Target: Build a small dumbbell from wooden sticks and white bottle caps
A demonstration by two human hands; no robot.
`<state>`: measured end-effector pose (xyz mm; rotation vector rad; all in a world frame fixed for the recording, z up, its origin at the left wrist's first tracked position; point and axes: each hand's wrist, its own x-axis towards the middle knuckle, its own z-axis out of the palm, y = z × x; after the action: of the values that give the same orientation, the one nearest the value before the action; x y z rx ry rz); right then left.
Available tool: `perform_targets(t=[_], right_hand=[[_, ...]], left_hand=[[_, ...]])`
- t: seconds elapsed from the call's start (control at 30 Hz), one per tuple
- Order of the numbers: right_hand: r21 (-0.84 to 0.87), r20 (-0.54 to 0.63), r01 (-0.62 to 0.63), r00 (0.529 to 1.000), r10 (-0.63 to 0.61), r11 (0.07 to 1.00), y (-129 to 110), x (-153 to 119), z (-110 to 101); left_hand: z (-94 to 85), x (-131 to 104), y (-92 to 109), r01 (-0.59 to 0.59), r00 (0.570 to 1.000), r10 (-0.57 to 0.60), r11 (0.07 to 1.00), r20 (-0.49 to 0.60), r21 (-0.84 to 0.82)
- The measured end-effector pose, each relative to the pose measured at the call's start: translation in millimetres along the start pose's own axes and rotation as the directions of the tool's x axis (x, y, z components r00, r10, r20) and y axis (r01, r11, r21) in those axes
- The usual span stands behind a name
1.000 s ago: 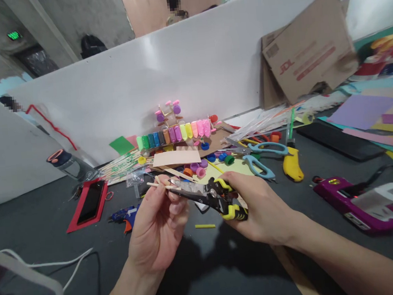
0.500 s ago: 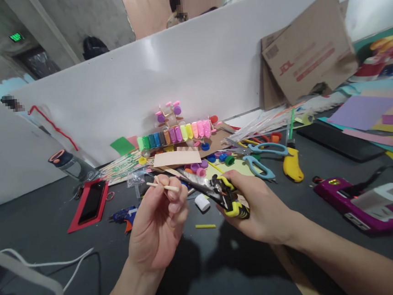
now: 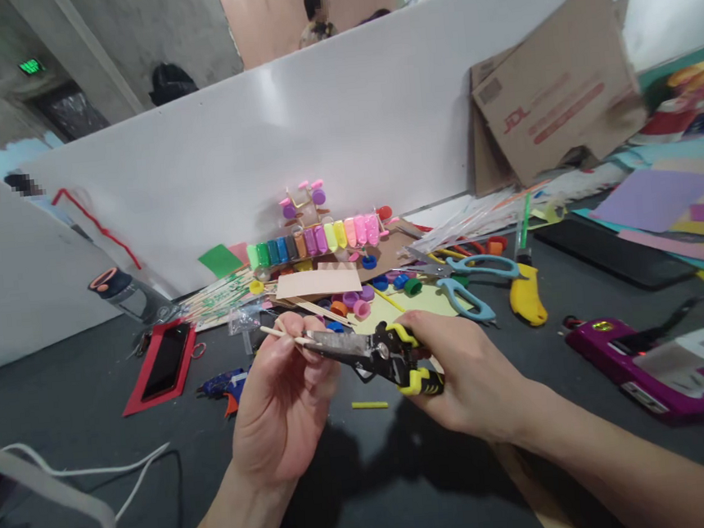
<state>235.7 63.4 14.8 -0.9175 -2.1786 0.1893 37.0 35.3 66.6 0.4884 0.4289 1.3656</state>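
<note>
My left hand [image 3: 287, 401] pinches a short, thin wooden stick [image 3: 272, 332] between thumb and fingers. Wrapped round the yellow-and-black handles of a pair of pliers [image 3: 368, 349] is my right hand [image 3: 468, 365]. The metal jaws point left and reach the stick at my left fingertips; whether they grip it I cannot tell. Under the pliers, a short yellow-green stick piece [image 3: 370, 405] lies on the dark table. Behind my hands are a pale rectangular board [image 3: 318, 282] and several coloured bottle caps [image 3: 362, 294].
Blue-handled scissors [image 3: 481, 267] and a yellow cutter [image 3: 527, 296] lie to the right, near a purple power strip [image 3: 638, 366]. On the left are a blue glue gun [image 3: 224, 384], a phone [image 3: 166, 361] and a bottle [image 3: 126, 296]. A white partition [image 3: 328, 134] stands behind.
The pliers have swung so that their jaws now meet the stick at my left fingertips. The white cylindrical piece beneath them is now hidden.
</note>
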Motion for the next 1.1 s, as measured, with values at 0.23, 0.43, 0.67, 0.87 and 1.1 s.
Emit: perform_targets(t=[0.23, 0.43, 0.67, 0.87, 1.1], right_hand=[[0.046, -0.037, -0.006, 0.999, 0.008, 0.999, 0.0, -1.0, 0.7], [0.024, -0.024, 0.016, 1.000, -0.015, 1.000, -0.3, 1.0, -0.1], [0.022, -0.016, 0.022, 1.000, -0.022, 1.000, 2.9, 2.0, -1.9], [-0.002, -0.059, 0.042, 0.997, -0.042, 0.999, 4.9, 0.1, -1.5], [0.005, -0.048, 0.003, 0.999, -0.003, 1.000, 4.1, 0.9, -0.1]], left_hand=[[0.9, -2.1, 0.7, 0.040, 0.999, -0.039, 0.999, 0.022, -0.037], [0.3, -1.2, 2.0, 0.001, 1.000, -0.001, 1.000, -0.021, -0.002], [-1.7, -1.0, 1.4, 0.006, 1.000, -0.006, 0.999, -0.009, 0.031], [-3.6, -2.0, 1.1, 0.060, 0.998, -0.059, 0.997, 0.023, -0.042], [-0.7, 0.2, 2.0, 0.060, 0.998, -0.061, 0.996, -0.017, -0.064]])
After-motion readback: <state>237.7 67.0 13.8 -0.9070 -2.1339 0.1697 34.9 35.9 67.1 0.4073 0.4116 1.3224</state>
